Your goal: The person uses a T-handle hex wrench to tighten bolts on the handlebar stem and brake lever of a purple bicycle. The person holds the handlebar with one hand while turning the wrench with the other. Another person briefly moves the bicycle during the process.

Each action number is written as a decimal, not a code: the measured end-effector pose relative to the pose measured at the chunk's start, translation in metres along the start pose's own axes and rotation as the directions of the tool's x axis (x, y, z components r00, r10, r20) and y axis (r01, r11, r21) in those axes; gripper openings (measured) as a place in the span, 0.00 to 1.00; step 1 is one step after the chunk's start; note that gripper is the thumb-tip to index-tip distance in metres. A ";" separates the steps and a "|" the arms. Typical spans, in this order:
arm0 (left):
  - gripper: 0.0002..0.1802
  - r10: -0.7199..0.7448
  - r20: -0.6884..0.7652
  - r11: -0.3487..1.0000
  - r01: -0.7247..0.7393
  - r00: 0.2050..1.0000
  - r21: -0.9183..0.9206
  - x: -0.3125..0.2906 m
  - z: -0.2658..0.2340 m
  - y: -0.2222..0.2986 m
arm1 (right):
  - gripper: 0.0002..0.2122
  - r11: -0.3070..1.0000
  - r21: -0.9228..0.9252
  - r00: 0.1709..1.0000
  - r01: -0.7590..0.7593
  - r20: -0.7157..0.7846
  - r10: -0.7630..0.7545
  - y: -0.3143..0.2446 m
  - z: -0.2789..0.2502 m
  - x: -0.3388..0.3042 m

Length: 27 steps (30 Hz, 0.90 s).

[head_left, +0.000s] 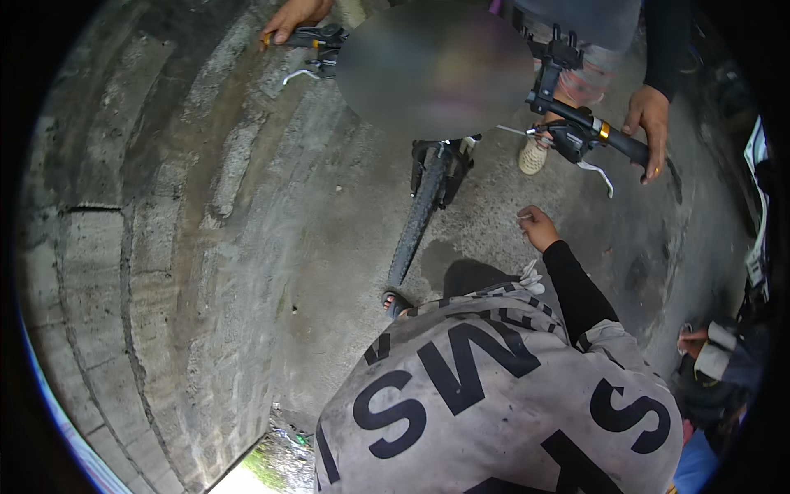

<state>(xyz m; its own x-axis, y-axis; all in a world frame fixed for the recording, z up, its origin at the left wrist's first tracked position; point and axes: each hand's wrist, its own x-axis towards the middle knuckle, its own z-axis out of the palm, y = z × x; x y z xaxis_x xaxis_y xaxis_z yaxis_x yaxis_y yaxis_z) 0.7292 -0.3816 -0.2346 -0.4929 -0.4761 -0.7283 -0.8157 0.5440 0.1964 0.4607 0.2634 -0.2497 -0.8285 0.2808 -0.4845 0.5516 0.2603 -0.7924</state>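
Observation:
My right hand (539,229), in a black undersleeve, hovers over the concrete beside my shirt hem. Its fingers are curled in a pinch, with a small pale bit at the tips too small to name. My left hand is not in view. Ahead of me stands a bicycle, its knobby front tyre (418,218) reaching toward my sandalled foot (395,303). Another person holds its handlebar, one hand (298,16) at the left grip, the other hand (650,123) at the right grip (624,143). A silver brake lever (599,177) juts toward me. A blurred patch covers the middle of the handlebar.
A wall of grey blocks (95,272) curves along the left. The other person's beige shoe (533,155) is on the concrete floor (346,222). A whitish glove (532,278) hangs at my waist. Another person's hand (693,339) shows at the far right.

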 end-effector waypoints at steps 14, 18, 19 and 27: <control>0.10 0.636 -0.035 0.741 -0.598 0.771 0.306 0.084 -0.136 0.429 | 0.09 0.755 0.270 0.793 -0.597 0.055 0.607 0.111 -0.003 -0.033; 0.08 0.653 -0.003 0.689 -0.592 0.757 0.419 0.077 -0.177 0.483 | 0.08 0.637 0.610 0.780 -0.471 -0.048 0.623 0.102 -0.038 -0.033; 0.10 0.620 -0.005 0.692 -0.543 0.785 0.476 0.101 -0.190 0.477 | 0.08 0.630 0.638 0.767 -0.443 -0.094 0.635 0.107 -0.042 -0.034; 0.13 0.571 0.456 0.341 -0.702 0.683 0.625 0.219 -0.157 0.552 | 0.09 0.533 0.792 0.601 -0.299 -0.278 0.749 0.081 0.011 -0.099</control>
<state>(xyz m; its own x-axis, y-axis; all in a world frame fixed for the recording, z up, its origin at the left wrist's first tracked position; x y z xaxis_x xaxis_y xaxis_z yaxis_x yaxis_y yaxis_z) 0.1235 -0.2935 -0.1824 -0.6639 0.3005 -0.6848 0.2569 0.9516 0.1686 0.5864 0.2464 -0.2703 -0.0580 0.6203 -0.7822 0.4653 -0.6764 -0.5709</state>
